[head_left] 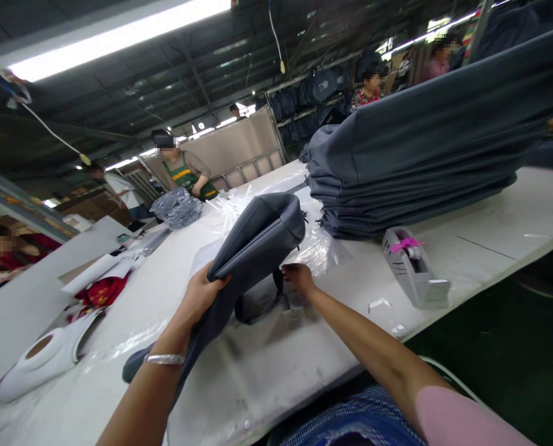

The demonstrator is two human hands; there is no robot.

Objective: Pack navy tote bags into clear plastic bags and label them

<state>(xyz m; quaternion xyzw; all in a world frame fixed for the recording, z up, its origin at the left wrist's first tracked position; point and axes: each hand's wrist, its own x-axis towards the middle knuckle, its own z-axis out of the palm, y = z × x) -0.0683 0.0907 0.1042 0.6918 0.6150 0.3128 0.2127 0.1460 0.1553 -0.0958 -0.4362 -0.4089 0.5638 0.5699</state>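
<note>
head view, clock read from its middle, twelve at the top. grey-blue bag (265, 243) close to the middle, tilted, its body running toward seven above the white desk (299, 359). left hand (204, 291) on my feed at eight: thumb over the bag's edge, other fingers mostly hidden behind, cloth pinched between. right hand (299, 277) at five, fingers curled in by a dark strap (279, 284) that hangs in a loop under the bag; pinching it or merely touching, i cannot tell from here.

handling notes, my judgement: cloth looks limp, so a firm left grip on the edge should stop the body sagging over the loop. i'd take the strap flat between right thumb and fingers, check it for twist, and pull gently, with the left hand bearing the bag's weight. clear plastic (325, 248) at four could snag or slide along; i'd work clear of it. tape dispenser (415, 267) between three and four, stack of similar bags (420, 155) at two: i'd hold the right-hand swing short of both. white strips (230, 209) at ten, just beyond the bag, easily brushed.
</note>
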